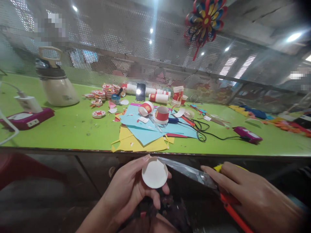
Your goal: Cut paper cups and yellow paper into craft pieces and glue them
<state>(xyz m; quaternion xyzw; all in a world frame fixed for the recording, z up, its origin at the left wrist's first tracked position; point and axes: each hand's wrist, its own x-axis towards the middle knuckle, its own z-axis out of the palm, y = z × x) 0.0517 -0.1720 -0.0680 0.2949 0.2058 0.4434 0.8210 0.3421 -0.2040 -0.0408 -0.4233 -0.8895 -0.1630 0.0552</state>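
A round white paper cup piece (155,173) is held in my left hand (137,184), its thumb at the rim and its fingers behind and below. My right hand (245,194) grips scissors (194,171) with red handles. The scissor blades point left, and their tip meets the upper rim of the white piece. Both hands are in front of the table's near edge, below the tabletop. On the green table (80,136), a cut red and white cup (161,115) stands beside a tipped one (146,108) on light blue sheets (143,136).
Yellow sheets (139,144) lie near the front edge. A glue gun's cord (216,137) runs to a purple power strip (247,134). Stacked cups (157,98) lie behind a phone (140,92). A kettle (57,87) and another power strip (29,118) are at left.
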